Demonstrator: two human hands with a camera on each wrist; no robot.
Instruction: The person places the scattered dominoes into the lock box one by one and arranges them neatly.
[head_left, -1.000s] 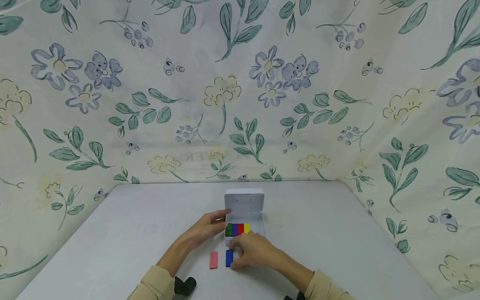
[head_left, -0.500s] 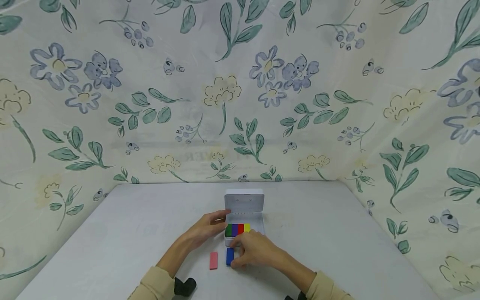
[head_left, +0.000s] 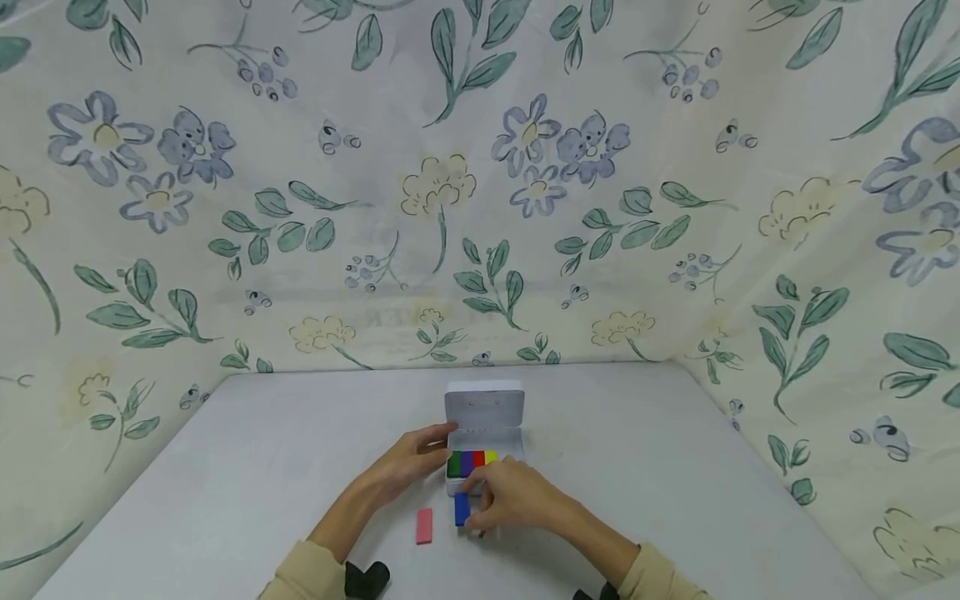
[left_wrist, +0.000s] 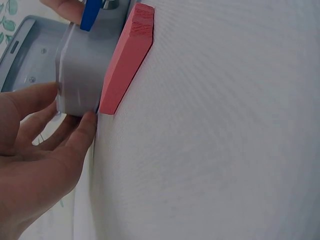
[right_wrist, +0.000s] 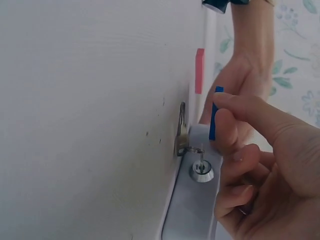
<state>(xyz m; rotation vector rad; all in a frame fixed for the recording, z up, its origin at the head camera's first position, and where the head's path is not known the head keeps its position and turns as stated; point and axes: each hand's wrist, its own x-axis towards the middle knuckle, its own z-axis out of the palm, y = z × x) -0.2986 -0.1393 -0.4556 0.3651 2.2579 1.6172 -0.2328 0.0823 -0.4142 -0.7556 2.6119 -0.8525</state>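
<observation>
A small grey-white metal lock box (head_left: pixel 484 408) stands with its lid raised. Green, purple, red and yellow blocks (head_left: pixel 472 463) lie in a row inside it. My left hand (head_left: pixel 408 458) holds the box's left side; in the left wrist view its thumb and fingers are bent around the corner of the box wall (left_wrist: pixel 82 70). Between thumb and forefinger, my right hand (head_left: pixel 521 493) pinches a flat blue block (right_wrist: pixel 216 112), raised off the table just in front of the box. A pink block (head_left: pixel 423 527) lies flat on the table, left of the blue one.
The box's front has a round lock (right_wrist: pixel 202 171) with a key in it, and another key hangs from its ring. The white table (head_left: pixel 315 417) reaches back to a floral cloth (head_left: pixel 442 208). Dark wrist straps (head_left: pixel 366 579) sit below the sleeves.
The blue block has gone from resting on the table to being lifted, moving slightly towards the box in my right hand. My left hand keeps its place on the box. The head view has shifted slightly.
</observation>
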